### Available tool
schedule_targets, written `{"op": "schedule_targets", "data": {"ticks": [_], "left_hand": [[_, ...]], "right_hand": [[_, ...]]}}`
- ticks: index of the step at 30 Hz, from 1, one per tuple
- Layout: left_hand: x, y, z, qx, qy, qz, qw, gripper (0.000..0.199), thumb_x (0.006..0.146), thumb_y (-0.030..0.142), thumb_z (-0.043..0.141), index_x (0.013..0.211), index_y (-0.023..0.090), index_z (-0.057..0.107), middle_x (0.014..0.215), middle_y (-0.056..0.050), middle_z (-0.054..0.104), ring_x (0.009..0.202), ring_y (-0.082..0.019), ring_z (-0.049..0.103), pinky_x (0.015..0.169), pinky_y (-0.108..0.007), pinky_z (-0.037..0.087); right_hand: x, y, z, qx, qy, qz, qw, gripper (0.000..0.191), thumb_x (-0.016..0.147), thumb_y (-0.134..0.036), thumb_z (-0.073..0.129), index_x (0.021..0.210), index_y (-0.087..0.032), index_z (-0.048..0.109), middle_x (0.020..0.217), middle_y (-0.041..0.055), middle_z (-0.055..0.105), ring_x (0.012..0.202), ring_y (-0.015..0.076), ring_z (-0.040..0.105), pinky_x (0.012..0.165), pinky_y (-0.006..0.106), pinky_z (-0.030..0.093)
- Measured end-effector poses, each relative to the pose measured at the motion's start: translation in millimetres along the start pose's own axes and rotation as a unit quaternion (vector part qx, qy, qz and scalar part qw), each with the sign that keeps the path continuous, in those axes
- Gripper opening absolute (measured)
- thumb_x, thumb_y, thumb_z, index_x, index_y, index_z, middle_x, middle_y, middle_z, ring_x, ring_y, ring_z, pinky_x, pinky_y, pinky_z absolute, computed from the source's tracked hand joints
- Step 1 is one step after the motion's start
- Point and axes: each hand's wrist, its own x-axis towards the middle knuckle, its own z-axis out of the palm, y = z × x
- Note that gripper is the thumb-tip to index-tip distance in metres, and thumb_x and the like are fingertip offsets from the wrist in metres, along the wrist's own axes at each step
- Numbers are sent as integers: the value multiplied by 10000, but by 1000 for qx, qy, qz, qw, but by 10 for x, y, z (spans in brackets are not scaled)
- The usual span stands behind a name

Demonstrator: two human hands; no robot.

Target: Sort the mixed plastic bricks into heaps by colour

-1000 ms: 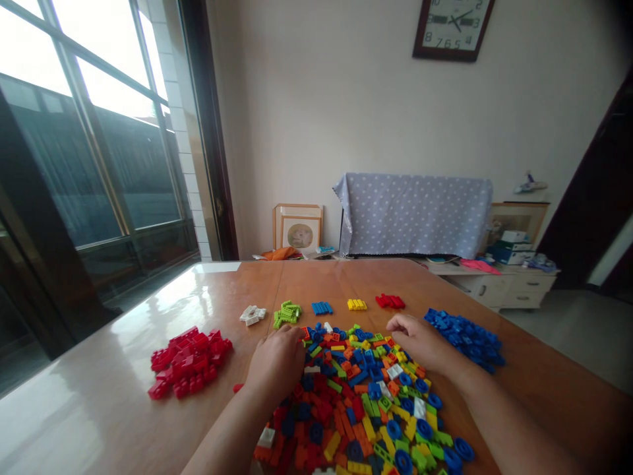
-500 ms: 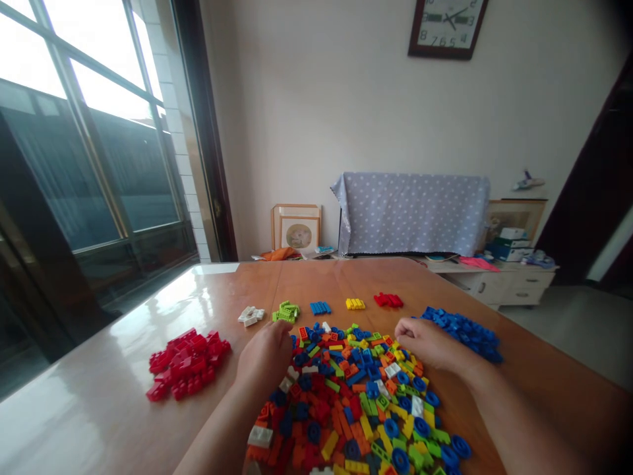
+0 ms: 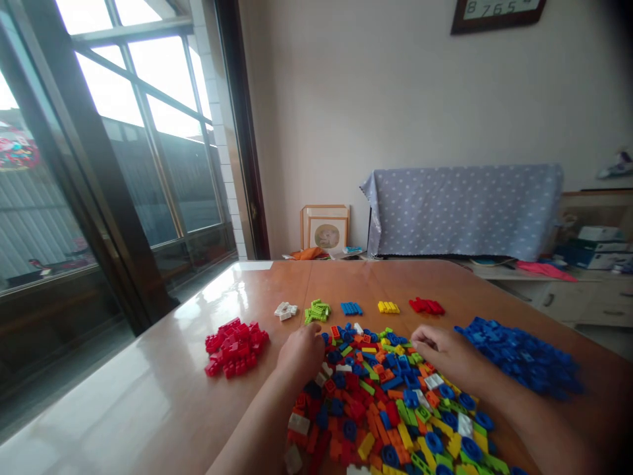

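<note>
A wide mixed heap of toy building bricks (image 3: 376, 402), in red, orange, yellow, green, blue and white, spreads between my two hands. My left hand (image 3: 302, 353) rests at the heap's far left edge with its fingers curled in; what they hold, if anything, is hidden. Just beyond it lies a small pile of lime green bricks (image 3: 317, 311). At the far right edge of the heap is my right hand (image 3: 438, 344), its fingers curled and closed, their content also out of sight. Blue bricks (image 3: 517, 356) form a large pile to its right.
Red bricks (image 3: 236, 348) are piled left of my left hand. Along the back of the wooden table (image 3: 163, 396) sit small groups of white bricks (image 3: 285, 311), blue bricks (image 3: 351, 308), yellow bricks (image 3: 388, 307) and red bricks (image 3: 426, 306). A cloth-covered object (image 3: 465, 211) stands behind.
My view has swung left and tilted down, so everything sits further right in the picture. Both hands stay closed at the heap's far edges.
</note>
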Motion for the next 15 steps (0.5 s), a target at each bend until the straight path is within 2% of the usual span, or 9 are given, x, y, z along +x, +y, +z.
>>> {"op": "schedule_targets", "data": {"ticks": [3, 6, 15], "left_hand": [[-45, 59, 50, 22, -12, 50, 998, 283, 938, 320, 444, 1059, 237, 686, 1103, -97, 741, 1050, -254, 669, 836, -300, 479], [-133, 154, 58, 25, -29, 106, 994, 294, 944, 416, 463, 1018, 229, 678, 1096, -105, 724, 1022, -263, 659, 819, -306, 481], [-308, 328, 22, -11, -58, 184, 981, 404, 917, 505, 510, 1183, 255, 682, 1251, -111, 649, 1124, -293, 594, 957, -382, 481]], "right_hand": [[11, 11, 36, 0, 1, -7, 1000, 261, 925, -408, 472, 849, -223, 641, 741, -1, 663, 699, 179, 597, 620, 260, 398], [8, -11, 58, 2, -5, -12, 1000, 268, 929, -417, 468, 865, -229, 649, 766, 6, 682, 720, 187, 614, 638, 267, 414], [23, -29, 90, 13, -11, -9, 1000, 290, 898, -466, 502, 837, -233, 665, 744, 15, 685, 706, 196, 618, 627, 275, 428]]}}
